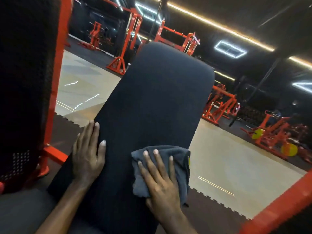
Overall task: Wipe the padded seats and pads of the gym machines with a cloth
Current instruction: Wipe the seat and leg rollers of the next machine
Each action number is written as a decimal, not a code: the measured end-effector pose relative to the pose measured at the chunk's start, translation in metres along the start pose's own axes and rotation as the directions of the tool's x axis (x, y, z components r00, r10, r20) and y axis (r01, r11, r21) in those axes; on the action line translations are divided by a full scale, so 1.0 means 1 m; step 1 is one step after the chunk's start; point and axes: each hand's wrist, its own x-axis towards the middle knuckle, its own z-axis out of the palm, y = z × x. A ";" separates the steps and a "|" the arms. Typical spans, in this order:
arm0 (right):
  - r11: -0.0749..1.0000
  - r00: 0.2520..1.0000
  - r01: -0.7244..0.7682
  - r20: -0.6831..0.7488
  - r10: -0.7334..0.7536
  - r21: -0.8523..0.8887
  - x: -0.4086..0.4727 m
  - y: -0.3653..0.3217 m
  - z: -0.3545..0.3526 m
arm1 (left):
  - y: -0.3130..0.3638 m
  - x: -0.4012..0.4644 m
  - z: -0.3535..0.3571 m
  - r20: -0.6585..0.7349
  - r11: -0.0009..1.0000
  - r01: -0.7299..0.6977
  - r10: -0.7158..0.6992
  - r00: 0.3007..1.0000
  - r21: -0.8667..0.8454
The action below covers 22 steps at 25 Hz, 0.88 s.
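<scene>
Pressing the cloth flat under the right hand, fingers spread wide over it, the person is working the near right part of the pad. The left hand lies open on the pad's left edge, fingers straight, holding nothing and seeming to steady the pad.

To do this stroke well, I would keep the palm weight even so the whole bunched cloth stays in contact, and run it in long overlapping passes along the pad, taking in the rounded edges, where the cloth could easily skip. The left hand should shift clear of each strip so no patch beneath it is missed.

The pad is long and narrow; its long axis runs from near left to far right, and its rounded far end points up towards the red machines. Most of its far part appears to lie ahead of the cloth.
</scene>
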 end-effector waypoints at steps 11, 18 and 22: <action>0.994 0.994 0.105 0.018 -0.105 0.011 0.025 -0.013 0.009 | 0.002 -0.015 -0.010 0.065 0.996 0.083 -0.085 0.994 0.031; 1.000 1.000 0.002 0.017 -0.002 -0.029 0.051 -0.009 0.004 | -0.009 -0.036 -0.024 0.145 0.984 0.172 -0.178 0.973 0.052; 0.968 0.963 0.249 0.104 -0.247 -0.005 0.047 -0.030 0.020 | -0.008 -0.042 -0.019 0.107 0.972 0.221 -0.230 0.967 0.085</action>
